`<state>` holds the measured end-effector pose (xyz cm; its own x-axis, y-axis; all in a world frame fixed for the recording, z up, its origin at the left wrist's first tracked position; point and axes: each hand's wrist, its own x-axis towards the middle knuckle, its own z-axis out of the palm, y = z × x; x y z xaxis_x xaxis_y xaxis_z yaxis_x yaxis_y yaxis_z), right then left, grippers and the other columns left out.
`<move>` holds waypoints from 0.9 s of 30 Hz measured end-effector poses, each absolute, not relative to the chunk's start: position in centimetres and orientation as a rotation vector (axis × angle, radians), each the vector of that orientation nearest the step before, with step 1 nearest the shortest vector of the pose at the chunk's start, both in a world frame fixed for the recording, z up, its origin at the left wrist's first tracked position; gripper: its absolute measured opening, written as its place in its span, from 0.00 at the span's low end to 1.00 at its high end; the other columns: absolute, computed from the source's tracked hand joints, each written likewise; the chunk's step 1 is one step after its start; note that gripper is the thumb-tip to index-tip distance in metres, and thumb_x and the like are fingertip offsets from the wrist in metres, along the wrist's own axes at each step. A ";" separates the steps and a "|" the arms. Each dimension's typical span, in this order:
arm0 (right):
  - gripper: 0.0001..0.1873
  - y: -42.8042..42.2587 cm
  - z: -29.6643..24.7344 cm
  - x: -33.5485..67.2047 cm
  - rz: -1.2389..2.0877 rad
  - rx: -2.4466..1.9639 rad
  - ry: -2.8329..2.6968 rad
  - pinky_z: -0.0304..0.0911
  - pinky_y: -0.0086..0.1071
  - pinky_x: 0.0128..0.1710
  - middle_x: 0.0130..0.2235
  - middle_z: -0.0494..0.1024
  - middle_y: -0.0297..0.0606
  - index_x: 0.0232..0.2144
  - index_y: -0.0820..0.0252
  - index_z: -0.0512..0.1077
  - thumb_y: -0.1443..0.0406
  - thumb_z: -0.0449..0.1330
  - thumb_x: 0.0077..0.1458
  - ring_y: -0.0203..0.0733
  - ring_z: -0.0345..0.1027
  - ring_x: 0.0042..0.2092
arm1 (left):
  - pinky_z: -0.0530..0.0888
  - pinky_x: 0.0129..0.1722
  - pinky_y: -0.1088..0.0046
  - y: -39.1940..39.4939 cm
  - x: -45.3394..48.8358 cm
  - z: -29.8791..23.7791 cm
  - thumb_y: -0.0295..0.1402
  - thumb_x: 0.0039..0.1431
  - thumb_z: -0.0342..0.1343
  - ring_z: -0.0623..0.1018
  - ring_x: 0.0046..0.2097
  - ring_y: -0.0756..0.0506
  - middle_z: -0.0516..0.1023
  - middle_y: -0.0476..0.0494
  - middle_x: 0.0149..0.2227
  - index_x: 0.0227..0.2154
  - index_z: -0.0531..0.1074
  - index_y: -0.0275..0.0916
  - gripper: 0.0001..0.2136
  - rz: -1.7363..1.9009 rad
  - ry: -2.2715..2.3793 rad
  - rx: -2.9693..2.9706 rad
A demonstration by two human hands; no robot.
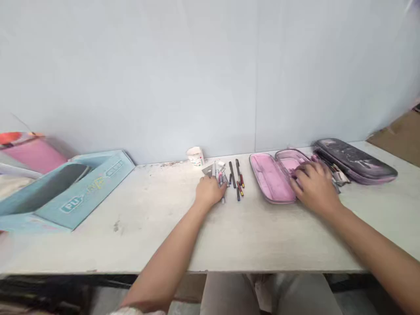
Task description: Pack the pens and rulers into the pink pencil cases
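As the head view shows the left hand (210, 191): it lies palm down at the left side of a loose cluster of stationery, fingers bent over it. Its grip looks narrow, but the underside is hidden, so I cannot tell whether anything is held.
Beside its fingers: a flat grey triangular piece (207, 171) shows just beyond them, with a small white block (222, 164) farther right.
Slim black pens (232, 175): two lie to the right of the left hand, long axes pointing roughly away from the person.
Right hand (313, 183): it covers part of the right half of an opened oblong pencil case with pink lining (271, 179). Its grip is half curled; the fingertips are blurred, so what it holds cannot be told.
Pens and pink case: the pens lie between the left hand and the case, to the left of the right grip; the left hand is nearer to them. The case's long axis leans left at its far end.
Dark oblong case (354, 159): it rests on the white surface (157, 236), right of the right hand, slanting from far left to near right.
White paper cup (196, 156): it stands beyond the left hand, near the pale wall (164, 87).
Light-blue cardboard box (85, 192): well apart, at the far left.
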<state>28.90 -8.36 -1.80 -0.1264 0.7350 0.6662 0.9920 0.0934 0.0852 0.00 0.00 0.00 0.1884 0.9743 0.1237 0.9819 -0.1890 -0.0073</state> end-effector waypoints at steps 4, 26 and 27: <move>0.14 -7.2 -0.3 24.3 -0.607 -1.645 -1.921 0.53 0.48 0.50 0.40 0.72 0.47 0.32 0.63 0.73 0.61 0.50 0.56 0.53 0.59 0.48 | 0.69 0.41 0.62 -0.1 -0.5 0.0 0.40 0.58 0.40 0.73 0.46 0.35 0.74 0.28 0.41 0.37 0.70 0.31 0.18 -0.328 -1.978 -2.396; 0.12 -5.8 0.8 16.9 0.818 -0.921 -1.270 0.64 0.33 0.37 0.35 0.76 0.37 0.41 0.55 0.65 0.57 0.52 0.56 0.36 0.70 0.36 | 0.50 0.18 0.80 -4.9 3.6 -0.1 0.44 0.57 0.49 0.52 0.18 0.56 0.52 0.57 0.17 0.31 0.70 0.36 0.14 -2.158 -2.024 -3.428; 0.11 -5.6 0.8 17.1 0.759 -0.892 -1.176 0.64 0.33 0.37 0.35 0.75 0.36 0.40 0.55 0.64 0.57 0.52 0.56 0.36 0.70 0.36 | 0.50 0.18 0.80 -4.9 3.7 0.0 0.43 0.58 0.48 0.51 0.18 0.56 0.51 0.57 0.17 0.31 0.69 0.36 0.14 -2.264 -2.013 -3.430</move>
<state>17.08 -5.60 0.84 0.2257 0.8700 0.4385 -0.0405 0.4580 -0.8880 3.67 -4.87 0.02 0.5023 0.8646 -0.0146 -0.1156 0.0839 0.9897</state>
